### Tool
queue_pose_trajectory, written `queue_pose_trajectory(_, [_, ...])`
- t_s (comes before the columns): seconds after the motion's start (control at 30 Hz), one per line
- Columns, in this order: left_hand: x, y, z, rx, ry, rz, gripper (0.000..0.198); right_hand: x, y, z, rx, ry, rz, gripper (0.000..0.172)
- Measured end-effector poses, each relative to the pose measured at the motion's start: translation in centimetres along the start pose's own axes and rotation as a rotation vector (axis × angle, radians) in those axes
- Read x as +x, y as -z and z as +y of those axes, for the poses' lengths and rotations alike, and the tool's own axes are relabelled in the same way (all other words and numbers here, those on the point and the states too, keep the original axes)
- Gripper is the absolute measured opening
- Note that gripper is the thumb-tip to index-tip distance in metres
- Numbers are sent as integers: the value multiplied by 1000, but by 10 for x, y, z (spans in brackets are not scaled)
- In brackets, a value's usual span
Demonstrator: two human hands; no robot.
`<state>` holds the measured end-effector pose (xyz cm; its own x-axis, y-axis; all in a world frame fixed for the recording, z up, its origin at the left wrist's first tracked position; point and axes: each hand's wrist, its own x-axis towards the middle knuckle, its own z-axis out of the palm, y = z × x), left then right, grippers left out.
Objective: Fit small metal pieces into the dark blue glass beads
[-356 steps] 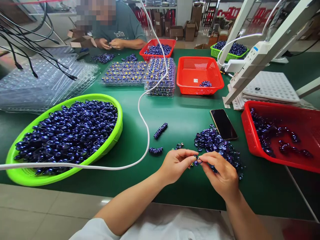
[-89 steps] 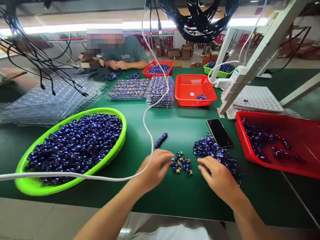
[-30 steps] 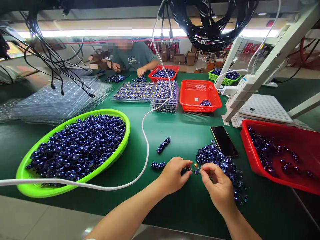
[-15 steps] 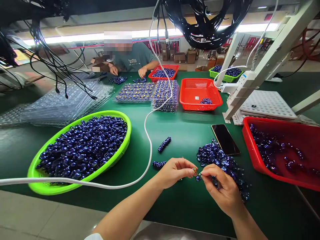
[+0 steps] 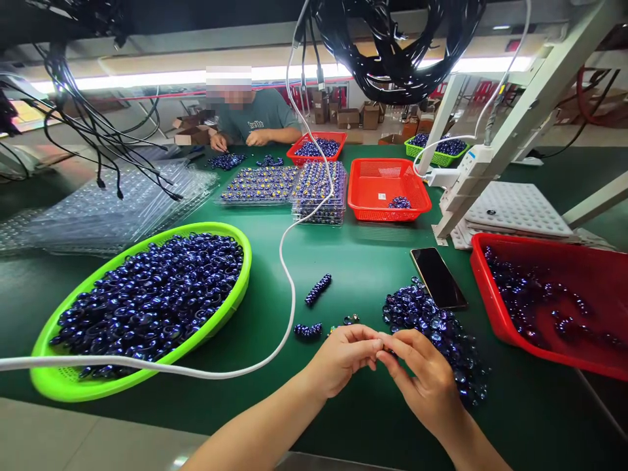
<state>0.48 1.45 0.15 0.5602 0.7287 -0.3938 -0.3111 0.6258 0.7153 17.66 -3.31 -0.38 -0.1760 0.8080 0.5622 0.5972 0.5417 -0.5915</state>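
My left hand (image 5: 346, 360) and my right hand (image 5: 422, 369) meet over the front of the green table, fingertips pinched together. Whatever lies between the fingers is hidden. Just right of my right hand spreads a loose pile of shiny dark-blue pieces (image 5: 426, 314), partly covered by it. Beyond my left hand lie a short curved row of blue beads or rings (image 5: 308, 331) and a straight row (image 5: 318, 289). A small dark ring-like piece (image 5: 351, 319) with gold bits near it shows just behind my left fingers.
A green basket (image 5: 248, 261) full of blue rings stands left, crossed by a white cable (image 5: 293, 288). A phone (image 5: 439, 278), a red tray (image 5: 483, 288) and a red basket (image 5: 390, 212) are to the right. Across the table a person (image 5: 258, 118) works beside filled clear trays (image 5: 258, 184).
My hands have closed together, hiding the small gold-and-blue piece that showed between them. The view has shifted slightly. Across the table, the person's hand has moved left, off a small bead pile.
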Motion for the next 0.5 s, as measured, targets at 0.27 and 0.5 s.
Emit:
queue_pose_trajectory(0.27, [3, -2, -2, -79, -77, 116, 29, 5, 0, -4, -38, -7, 55, 25])
queue_pose_trajectory(0.5, [-2, -12, -5, 73, -207, 203, 33, 6, 2, -7, 43, -143, 43, 17])
